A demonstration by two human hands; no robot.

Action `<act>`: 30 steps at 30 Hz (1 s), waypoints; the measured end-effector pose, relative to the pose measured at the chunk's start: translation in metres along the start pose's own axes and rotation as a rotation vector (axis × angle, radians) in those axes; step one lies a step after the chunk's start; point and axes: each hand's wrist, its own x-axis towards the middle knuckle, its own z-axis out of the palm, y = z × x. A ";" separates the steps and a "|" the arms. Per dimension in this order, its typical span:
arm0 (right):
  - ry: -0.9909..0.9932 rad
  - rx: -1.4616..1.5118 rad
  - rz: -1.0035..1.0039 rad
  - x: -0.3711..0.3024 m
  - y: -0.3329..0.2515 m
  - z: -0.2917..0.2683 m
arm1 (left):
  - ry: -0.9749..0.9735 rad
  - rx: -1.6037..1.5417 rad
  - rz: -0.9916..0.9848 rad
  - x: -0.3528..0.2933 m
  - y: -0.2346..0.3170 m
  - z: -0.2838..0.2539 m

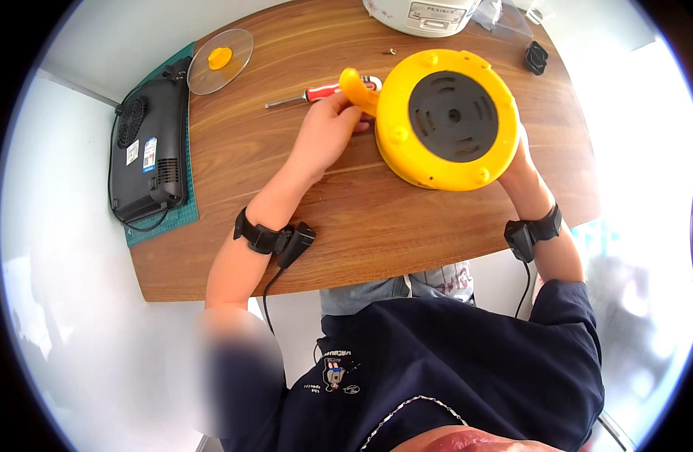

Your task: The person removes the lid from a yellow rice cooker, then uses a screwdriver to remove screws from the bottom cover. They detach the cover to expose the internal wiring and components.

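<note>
A yellow electric cooking pot (389, 147) is tilted so its round black slotted base (437, 113) faces me. My left hand (325, 134) is closed at the pot's yellow handle (354, 89), fingers bent at the point where it meets the body. On the far side my right hand (521, 154) grips the pot's right edge; most of its fingers are hidden behind the pot. Just beyond my left hand lies a screwdriver (316, 93) with a red and white handle, its tip pointing left.
A glass lid (237, 56) with a yellow knob lies far left. Beside it a black induction cooker (139, 181) rests underside up on a green mat (182, 218). A small screw (390, 51), a white appliance (406, 19) and a black part (537, 58) sit farther back.
</note>
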 end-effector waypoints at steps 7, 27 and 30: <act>0.143 -0.248 0.005 -0.007 0.009 0.033 | 0.188 -0.194 0.186 0.015 -0.020 -0.014; -0.084 -0.745 -0.203 0.014 0.035 0.062 | 0.343 -0.329 0.366 0.026 -0.020 -0.049; -0.119 -0.640 -0.217 0.027 0.031 0.068 | 0.514 -0.123 0.620 0.018 0.004 -0.060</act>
